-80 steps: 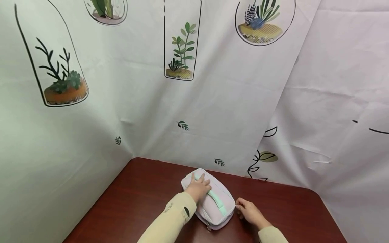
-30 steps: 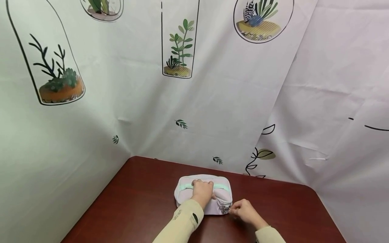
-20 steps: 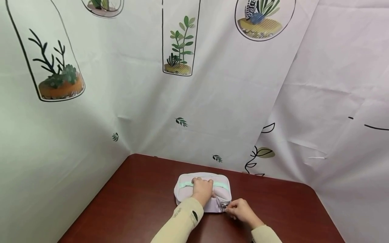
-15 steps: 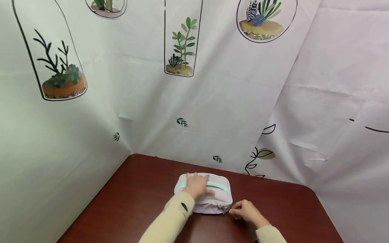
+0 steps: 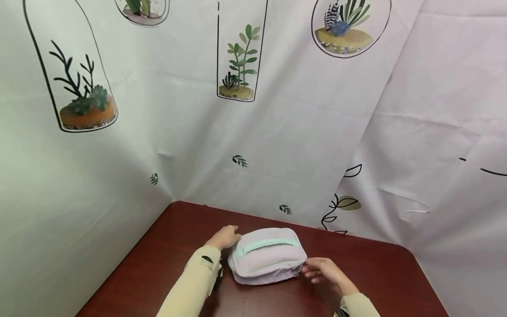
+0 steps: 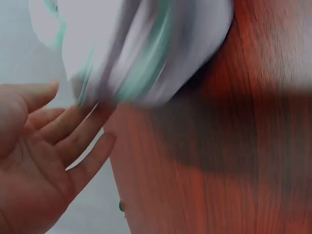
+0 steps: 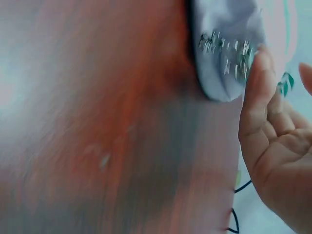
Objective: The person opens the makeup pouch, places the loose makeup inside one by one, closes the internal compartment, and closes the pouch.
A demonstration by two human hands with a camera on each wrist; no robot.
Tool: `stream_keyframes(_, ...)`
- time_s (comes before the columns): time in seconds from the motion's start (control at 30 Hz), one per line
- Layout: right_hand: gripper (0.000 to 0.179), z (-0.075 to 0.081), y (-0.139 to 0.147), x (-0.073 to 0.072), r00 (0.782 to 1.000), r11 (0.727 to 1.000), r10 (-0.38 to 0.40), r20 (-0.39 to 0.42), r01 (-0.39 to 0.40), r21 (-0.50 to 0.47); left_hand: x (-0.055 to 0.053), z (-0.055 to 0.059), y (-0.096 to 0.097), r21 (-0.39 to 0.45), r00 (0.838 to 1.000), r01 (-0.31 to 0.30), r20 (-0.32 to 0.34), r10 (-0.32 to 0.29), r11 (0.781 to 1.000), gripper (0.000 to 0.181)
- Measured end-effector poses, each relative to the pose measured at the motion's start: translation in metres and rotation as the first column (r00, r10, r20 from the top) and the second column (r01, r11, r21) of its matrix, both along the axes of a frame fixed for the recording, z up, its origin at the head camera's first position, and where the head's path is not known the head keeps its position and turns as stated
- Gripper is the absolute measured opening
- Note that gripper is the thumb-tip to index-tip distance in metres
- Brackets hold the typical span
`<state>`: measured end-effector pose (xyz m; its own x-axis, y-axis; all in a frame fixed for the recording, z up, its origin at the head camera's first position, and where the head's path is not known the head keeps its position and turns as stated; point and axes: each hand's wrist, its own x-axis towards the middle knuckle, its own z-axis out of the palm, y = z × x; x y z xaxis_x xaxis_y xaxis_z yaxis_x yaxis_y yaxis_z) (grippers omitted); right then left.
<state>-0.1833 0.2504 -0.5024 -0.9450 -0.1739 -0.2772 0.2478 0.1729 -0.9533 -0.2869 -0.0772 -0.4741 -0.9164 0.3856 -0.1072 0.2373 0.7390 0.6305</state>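
Note:
A pale pink zip pouch (image 5: 271, 257) with a mint-green carry strap (image 5: 269, 243) lies on the table in the head view, its wrinkled side toward me. At its left end is my left hand (image 5: 225, 237); the left wrist view shows the fingers (image 6: 73, 134) extended and spread, their tips at the blurred pouch. My right hand (image 5: 326, 270) is at the right end, by metal zip pulls (image 7: 212, 43). In the right wrist view its index finger (image 7: 258, 87) is fairly straight along the pouch's end and the thumb stands apart. Neither hand grips the pouch.
The dark red wooden table (image 5: 178, 251) has a rounded far edge. White cloth (image 5: 277, 145) printed with plants in glass jars hangs behind it and along both sides, close to the edges.
My left hand has left the pouch's top and strap and moved to its left end. The pouch has turned slightly. The right hand, earlier pinching near the zip pulls, has loosened its fingers.

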Motion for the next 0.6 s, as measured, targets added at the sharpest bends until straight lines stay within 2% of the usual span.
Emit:
stream_keyframes(0.1,0.047,0.001,-0.002,-0.01,0.997,0.993,-0.061,0.039,0.065,-0.102,0.004,0.003,-0.005,0.018,0.996,0.057,0.072,-0.058,0.998,0.018)
stream_keyframes(0.17,0.051,-0.001,-0.005,-0.017,0.994,0.984,-0.106,0.041,0.11,-0.138,0.01,0.003,-0.006,0.05,0.979,0.106,0.17,-0.113,0.993,0.011)
stream_keyframes(0.3,0.055,-0.005,-0.016,-0.027,0.987,0.967,-0.157,0.02,0.158,-0.198,0.023,0.002,-0.001,0.097,0.913,0.153,0.367,-0.178,0.983,0.015)
stream_keyframes(0.43,0.057,-0.006,-0.024,-0.032,0.996,0.969,-0.086,-0.018,0.08,-0.233,0.03,0.001,0.014,0.12,0.825,0.233,0.5,-0.261,0.965,0.017)
stream_keyframes(0.47,0.058,-0.006,-0.025,-0.032,0.997,0.973,-0.07,-0.029,0.062,-0.221,0.03,0.001,0.018,0.115,0.809,0.254,0.519,-0.276,0.96,0.019)
stream_keyframes(0.5,0.057,-0.005,-0.025,-0.031,0.997,0.981,-0.061,-0.043,0.052,-0.187,0.03,0.001,0.021,0.103,0.802,0.268,0.527,-0.281,0.958,0.022)
stream_keyframes(0.53,0.056,-0.004,-0.024,-0.029,0.997,0.989,-0.055,-0.058,0.047,-0.14,0.029,0.001,0.023,0.086,0.813,0.265,0.516,-0.271,0.96,0.025)
stream_keyframes(0.57,0.054,-0.002,-0.022,-0.026,0.996,0.996,-0.051,-0.072,0.045,-0.08,0.028,0.001,0.024,0.064,0.837,0.25,0.488,-0.249,0.966,0.028)
stream_keyframes(0.6,0.049,-0.001,-0.02,-0.022,0.996,0.999,-0.042,-0.077,0.041,-0.007,0.026,0.001,0.026,0.046,0.87,0.212,0.447,-0.209,0.976,0.031)
